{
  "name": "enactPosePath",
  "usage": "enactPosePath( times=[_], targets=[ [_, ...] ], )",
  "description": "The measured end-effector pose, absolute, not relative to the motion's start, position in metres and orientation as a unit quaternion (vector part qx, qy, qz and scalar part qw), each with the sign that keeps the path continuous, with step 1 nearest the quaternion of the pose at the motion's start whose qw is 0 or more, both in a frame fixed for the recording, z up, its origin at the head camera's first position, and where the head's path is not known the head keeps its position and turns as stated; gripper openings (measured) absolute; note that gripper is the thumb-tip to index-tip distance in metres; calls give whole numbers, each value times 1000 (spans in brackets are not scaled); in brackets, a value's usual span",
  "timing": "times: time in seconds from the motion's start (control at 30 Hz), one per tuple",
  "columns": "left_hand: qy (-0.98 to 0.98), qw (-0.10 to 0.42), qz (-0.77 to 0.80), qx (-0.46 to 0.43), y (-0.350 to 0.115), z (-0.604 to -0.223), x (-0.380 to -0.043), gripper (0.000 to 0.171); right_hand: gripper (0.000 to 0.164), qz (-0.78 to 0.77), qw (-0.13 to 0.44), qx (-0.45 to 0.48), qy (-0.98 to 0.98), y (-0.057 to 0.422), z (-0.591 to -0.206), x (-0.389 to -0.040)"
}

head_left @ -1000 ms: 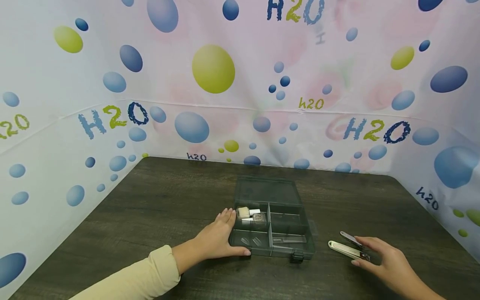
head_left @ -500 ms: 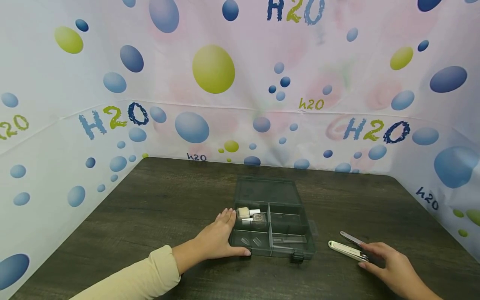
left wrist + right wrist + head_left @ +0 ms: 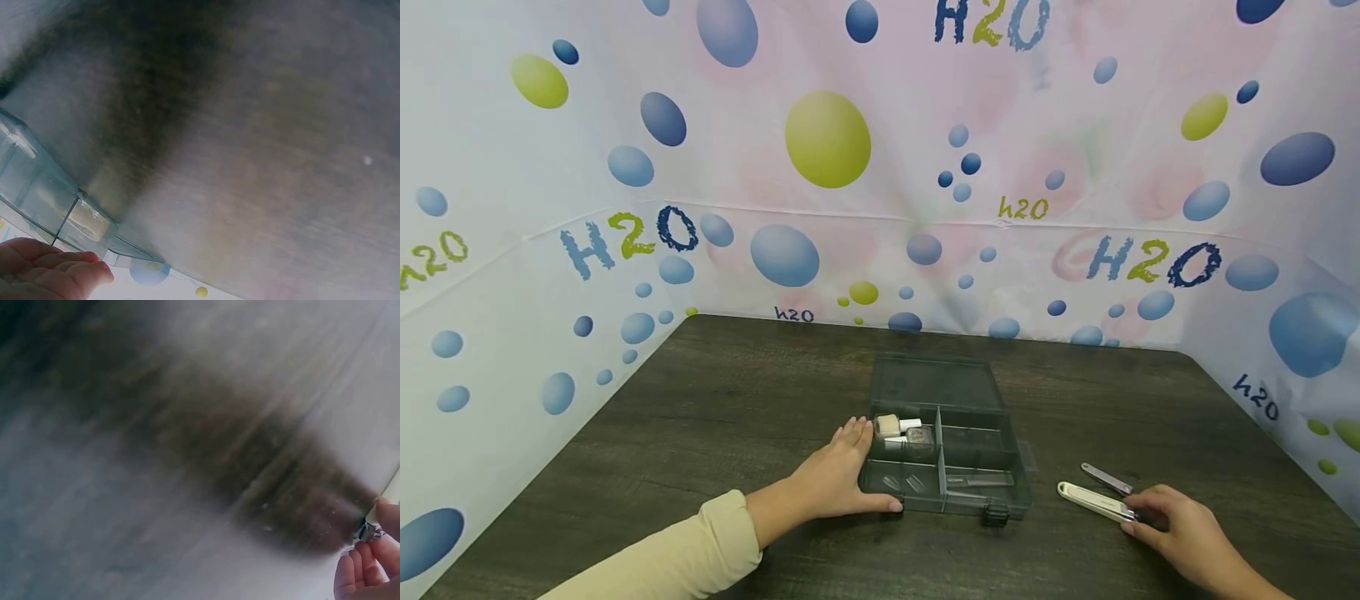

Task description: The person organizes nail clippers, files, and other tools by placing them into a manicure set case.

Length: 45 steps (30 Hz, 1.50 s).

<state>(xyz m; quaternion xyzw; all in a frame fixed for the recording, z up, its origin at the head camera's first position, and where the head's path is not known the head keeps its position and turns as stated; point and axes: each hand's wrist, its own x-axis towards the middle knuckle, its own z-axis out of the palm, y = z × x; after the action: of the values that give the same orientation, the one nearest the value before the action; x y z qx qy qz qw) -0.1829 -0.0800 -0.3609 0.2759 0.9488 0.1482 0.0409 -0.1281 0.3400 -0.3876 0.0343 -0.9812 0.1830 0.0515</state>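
Note:
A dark translucent divided box (image 3: 958, 506) lies on the table with its lid (image 3: 934, 382) tipped back. My left hand (image 3: 835, 475) rests against its left side, fingers straight along the wall and thumb at the front edge. In the left wrist view, fingertips (image 3: 87, 269) show beside the box wall. To the right of the box, my right hand (image 3: 1183, 533) pinches the jaw end of a large cream nail clipper (image 3: 1090, 498) between thumb and fingers. The right wrist view shows this clipper's metal end (image 3: 370, 531) at the fingers. A smaller silver nail clipper (image 3: 1105, 477) lies just beyond it.
Two nail polish bottles (image 3: 887, 426) with white caps lie in the box's back left compartment. Small clear pieces (image 3: 914, 483) sit in the front left one, and a clear slim item (image 3: 977, 480) in the front right. A patterned curtain (image 3: 880, 275) borders the dark table (image 3: 760, 375).
My right hand has drawn back slightly right, coming off the smaller clipper and settling on the end of the larger one. The left hand and box have stayed put.

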Motion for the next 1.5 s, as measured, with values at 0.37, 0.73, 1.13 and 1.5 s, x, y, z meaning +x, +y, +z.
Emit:
enactPosePath(
  times=[0.37, 0.73, 1.13, 1.5],
  targets=[
    [948, 40, 150, 276, -79, -362, -182, 105, 16, 179, 47, 50, -982, 340, -387, -130],
    [949, 42, 152, 274, -79, -362, -181, 105, 16, 187, 44, 62, -979, 338, -380, -131],
    [950, 39, 150, 272, -78, -363, -183, 106, 19, 206, 148, 90, -963, 329, -380, -129],
    [951, 42, 149, 268, -77, -364, -182, 107, 20, 262, 206, 115, -936, 311, -363, -138]
  ],
)
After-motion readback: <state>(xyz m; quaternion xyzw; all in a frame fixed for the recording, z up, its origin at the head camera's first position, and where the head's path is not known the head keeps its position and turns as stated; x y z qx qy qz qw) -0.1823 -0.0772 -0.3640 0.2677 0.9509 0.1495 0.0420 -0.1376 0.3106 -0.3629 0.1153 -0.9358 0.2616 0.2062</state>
